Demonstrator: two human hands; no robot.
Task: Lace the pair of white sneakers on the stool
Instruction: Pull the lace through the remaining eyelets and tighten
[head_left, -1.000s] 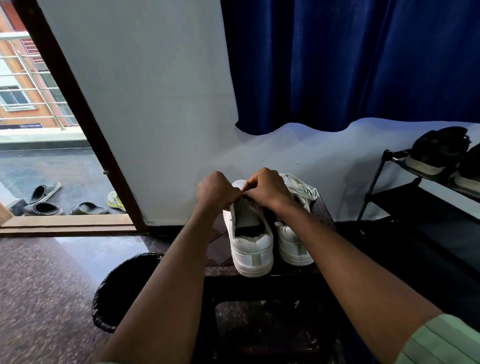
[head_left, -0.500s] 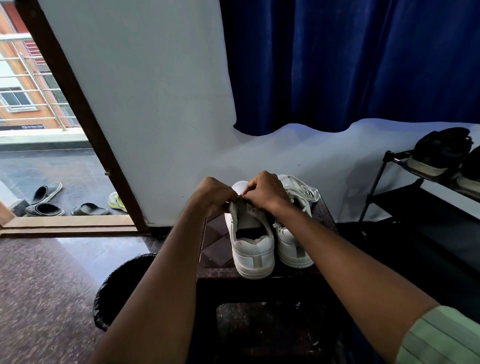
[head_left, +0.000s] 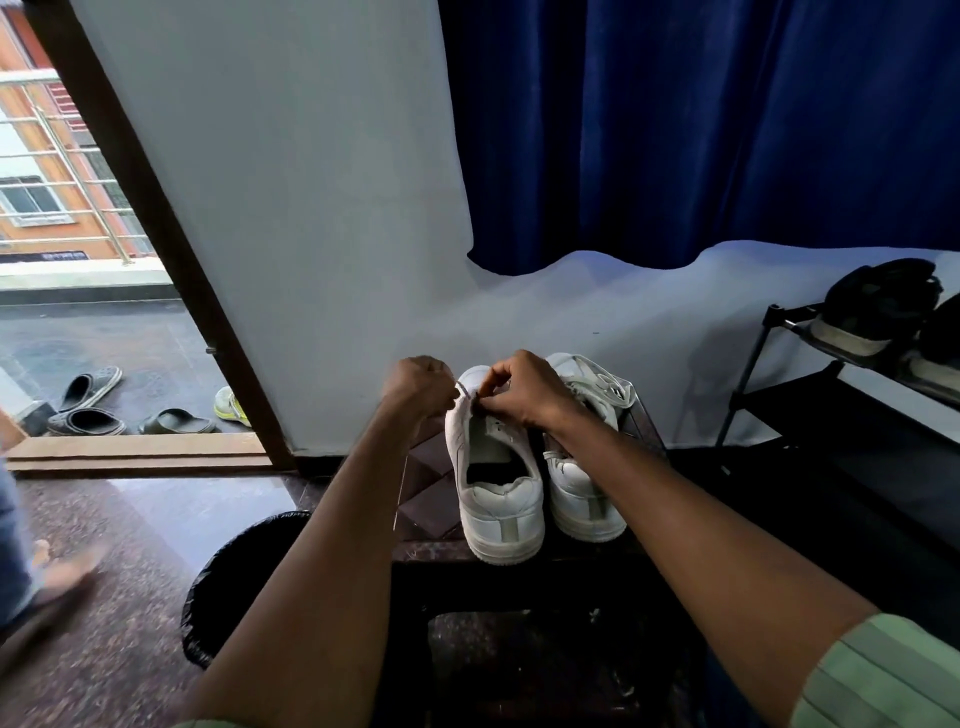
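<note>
Sneakers: two white sneakers side by side on the stool.
Left hand: now drawn leftward, pinching a lace.
Right hand: stays pinching the left sneaker's eyelet edge.
New: a person's foot at left.

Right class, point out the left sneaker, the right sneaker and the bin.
left sneaker (head_left: 501, 525): head view, heel.
right sneaker (head_left: 584, 499): head view, heel.
bin (head_left: 234, 582): head view, black liner rim.
</note>
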